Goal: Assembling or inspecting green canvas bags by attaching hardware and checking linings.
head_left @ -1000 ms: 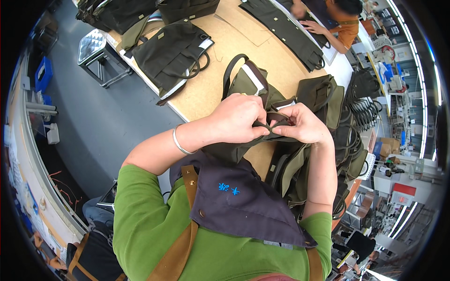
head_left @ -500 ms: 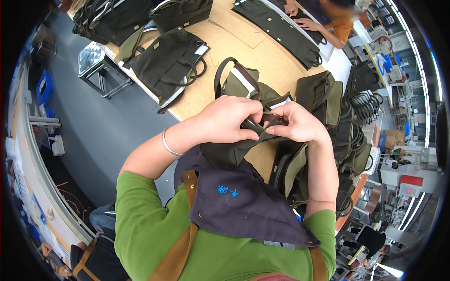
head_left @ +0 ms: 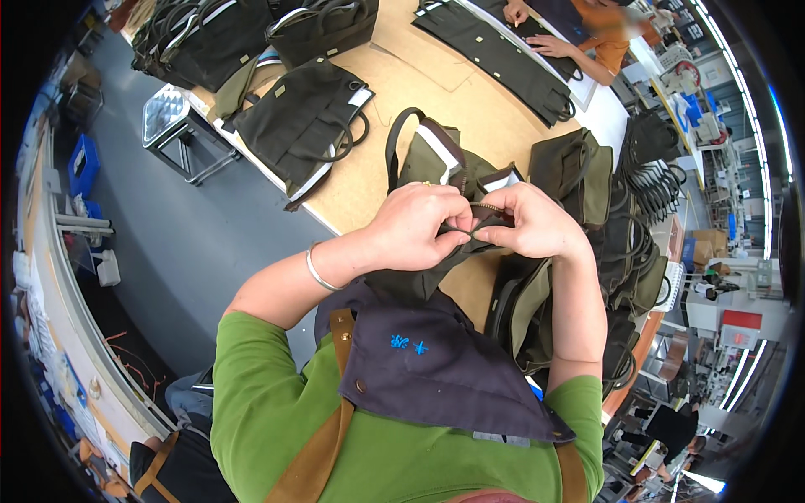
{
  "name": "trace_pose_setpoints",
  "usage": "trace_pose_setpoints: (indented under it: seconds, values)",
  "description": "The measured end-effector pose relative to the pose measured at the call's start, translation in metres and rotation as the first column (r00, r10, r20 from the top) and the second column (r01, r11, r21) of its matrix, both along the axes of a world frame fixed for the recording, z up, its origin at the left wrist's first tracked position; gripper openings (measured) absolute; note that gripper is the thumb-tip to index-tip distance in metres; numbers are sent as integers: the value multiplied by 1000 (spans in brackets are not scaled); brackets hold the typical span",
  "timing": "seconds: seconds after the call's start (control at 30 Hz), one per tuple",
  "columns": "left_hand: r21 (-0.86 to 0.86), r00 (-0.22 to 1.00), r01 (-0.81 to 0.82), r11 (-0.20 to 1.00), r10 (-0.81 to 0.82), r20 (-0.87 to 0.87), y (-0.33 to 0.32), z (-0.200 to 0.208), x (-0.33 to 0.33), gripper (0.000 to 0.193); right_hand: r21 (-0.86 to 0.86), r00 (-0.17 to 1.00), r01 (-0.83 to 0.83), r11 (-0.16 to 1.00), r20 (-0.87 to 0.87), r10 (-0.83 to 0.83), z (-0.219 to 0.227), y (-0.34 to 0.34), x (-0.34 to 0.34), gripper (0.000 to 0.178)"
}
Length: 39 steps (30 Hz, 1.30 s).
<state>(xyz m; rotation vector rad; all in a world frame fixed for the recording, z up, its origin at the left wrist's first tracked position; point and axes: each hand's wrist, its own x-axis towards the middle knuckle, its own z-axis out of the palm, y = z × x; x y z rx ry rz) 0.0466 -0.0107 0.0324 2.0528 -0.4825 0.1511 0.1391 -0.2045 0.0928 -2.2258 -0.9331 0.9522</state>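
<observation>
A dark olive bag [head_left: 407, 281] lies at the table's near edge, its zippered mouth spread in front of me. My left hand [head_left: 419, 225] pinches the bag's edge fabric between thumb and fingers. Close beside it, my right hand [head_left: 530, 222] is closed on the same edge, thumb and fingertips almost meeting the left ones. A brass-toothed zipper [head_left: 485, 206] curves up between the two hands. Beyond them a dark handle loop [head_left: 394, 142] stands up, next to white-edged lining [head_left: 444, 144]. The fingers cover the exact spot being gripped.
Several dark bags [head_left: 570, 172] crowd the right side, and more [head_left: 210, 42] are piled far left. One bag [head_left: 302, 117] lies flat on the wooden table [head_left: 402, 80]. Across it, a co-worker's hands [head_left: 549, 46] rest by a dark panel [head_left: 495, 59]. A metal stool [head_left: 168, 117] stands left.
My left hand has shifted slightly right and down, bringing its fingertips against my right hand's. The gap between the two pinches has narrowed; the right hand has hardly moved.
</observation>
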Motion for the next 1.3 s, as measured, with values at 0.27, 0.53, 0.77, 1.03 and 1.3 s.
trace_pose_setpoints:
  seconds: [0.27, 0.53, 0.77, 1.03, 1.3]
  values:
    - [-102, 992, -4, 995, -9, -125, -1, -1, 11, 19, 76, 986, -16, 997, 168, 3, 13, 0, -4, 23]
    - [-117, 987, 6, 993, -24, -161, -2, 0, 9, 16, 132, 993, 67, 989, 92, -80, 5, -2, -3, 29]
    - [-199, 965, -136, 971, 84, -247, 0, 4, 10, 27, 412, 967, 231, 881, 3, -255, -15, -15, -9, 19]
    - [-235, 940, 48, 971, -123, -317, 4, -6, 37, 15, 378, 962, 273, 885, -77, -263, -11, -22, -6, 10]
    - [-234, 973, 57, 970, -107, -206, 2, -5, 41, 10, 401, 970, 238, 884, -58, -235, -13, -20, -3, 8]
